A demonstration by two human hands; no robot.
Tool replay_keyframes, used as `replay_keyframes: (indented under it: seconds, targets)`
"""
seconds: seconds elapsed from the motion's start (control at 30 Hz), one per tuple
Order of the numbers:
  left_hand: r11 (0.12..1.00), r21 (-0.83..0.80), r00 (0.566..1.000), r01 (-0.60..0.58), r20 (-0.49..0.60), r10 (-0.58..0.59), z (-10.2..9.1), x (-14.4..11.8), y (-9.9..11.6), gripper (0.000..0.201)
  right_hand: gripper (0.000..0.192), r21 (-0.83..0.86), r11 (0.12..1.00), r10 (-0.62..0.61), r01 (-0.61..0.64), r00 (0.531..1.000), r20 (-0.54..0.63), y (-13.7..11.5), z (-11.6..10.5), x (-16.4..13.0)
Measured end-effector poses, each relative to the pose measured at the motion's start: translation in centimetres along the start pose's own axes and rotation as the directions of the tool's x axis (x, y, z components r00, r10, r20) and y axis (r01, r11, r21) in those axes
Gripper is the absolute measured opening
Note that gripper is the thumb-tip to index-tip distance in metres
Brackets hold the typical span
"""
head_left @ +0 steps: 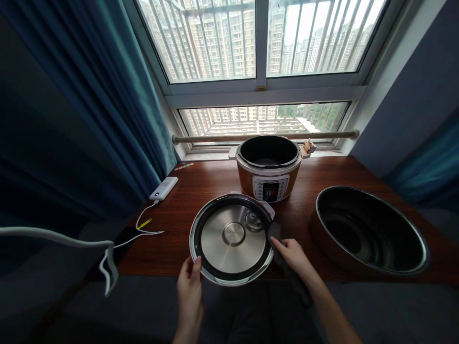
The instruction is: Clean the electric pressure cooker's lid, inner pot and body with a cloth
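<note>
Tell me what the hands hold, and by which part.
Both hold the upturned cooker lid: left hand at its near rim, right hand on the dark handle.

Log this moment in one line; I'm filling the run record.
left hand: on lid rim | right hand: on lid handle | cooker: open, behind | inner pot: right

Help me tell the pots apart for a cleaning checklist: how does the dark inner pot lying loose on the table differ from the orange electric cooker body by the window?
The loose dark inner pot is bare, with no outer shell; the orange cooker body has a white control panel and side lugs. The inner pot lies at the table's right, near the front edge; the cooker stands at the back, centred. The inner pot looks wider from this view. Both are open, with dark insides.
</note>
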State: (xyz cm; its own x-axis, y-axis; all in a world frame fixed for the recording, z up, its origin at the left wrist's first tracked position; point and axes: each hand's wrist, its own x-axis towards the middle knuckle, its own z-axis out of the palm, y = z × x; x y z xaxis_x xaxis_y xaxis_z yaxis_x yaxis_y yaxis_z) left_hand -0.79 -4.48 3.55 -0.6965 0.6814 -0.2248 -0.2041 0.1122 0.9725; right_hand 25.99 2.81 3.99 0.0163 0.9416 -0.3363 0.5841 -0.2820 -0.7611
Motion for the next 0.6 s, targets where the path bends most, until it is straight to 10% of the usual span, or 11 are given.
replay_keyframes:
  seconds: [0.2,0.6]
  targets:
    - [0.999,-0.047,0.996,0.019,-0.089,-0.023,-1.0,1.2,0.8,0.043,0.024,0.286,0.958,0.007,-0.009,1.000,0.008,-0.2,4.9,2.3]
    - [0.995,-0.019,0.954,-0.103,-0.285,0.093,-4.5,9.5,2.8,0.035,0.020,0.329,0.942,-0.079,0.065,0.996,0.031,-9.8,11.9,8.6]
